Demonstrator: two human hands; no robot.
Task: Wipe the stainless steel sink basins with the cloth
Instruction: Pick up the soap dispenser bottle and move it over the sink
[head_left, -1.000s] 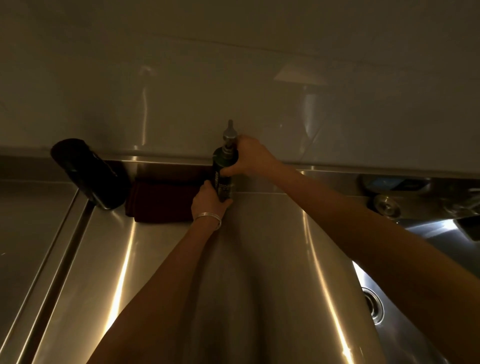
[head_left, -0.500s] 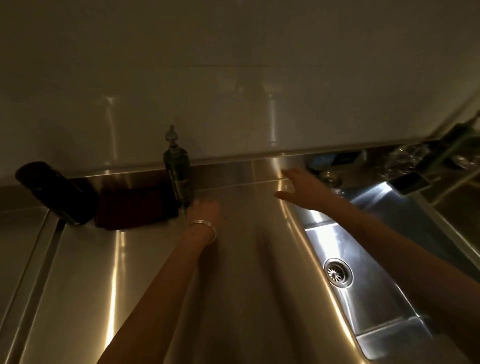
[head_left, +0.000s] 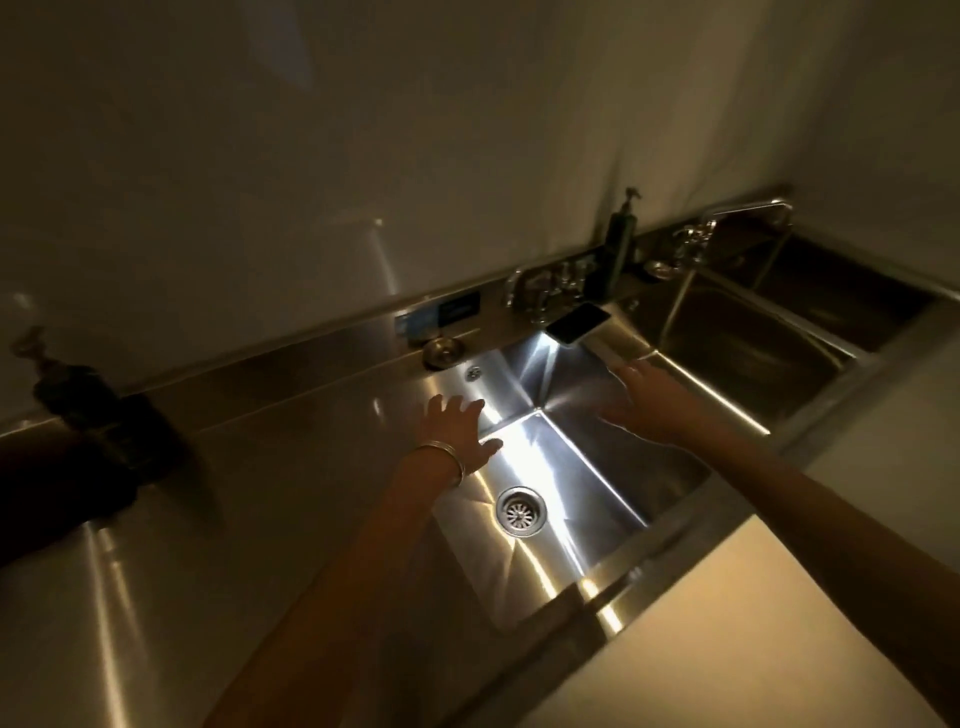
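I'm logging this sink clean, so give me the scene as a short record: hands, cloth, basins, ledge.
left hand: open, fingers spread at near basin's left rim
right hand: open above near basin, empty
near basin: lit, drain strainer in floor
far basin: right, dim
cloth: in neither hand; probably the dark blur far left on counter
ledge: phone, pump bottle, faucet

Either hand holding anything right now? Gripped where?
Nothing is held. The left hand is spread open at the basin's left rim; the right hand is open above the basin, fingers straight.
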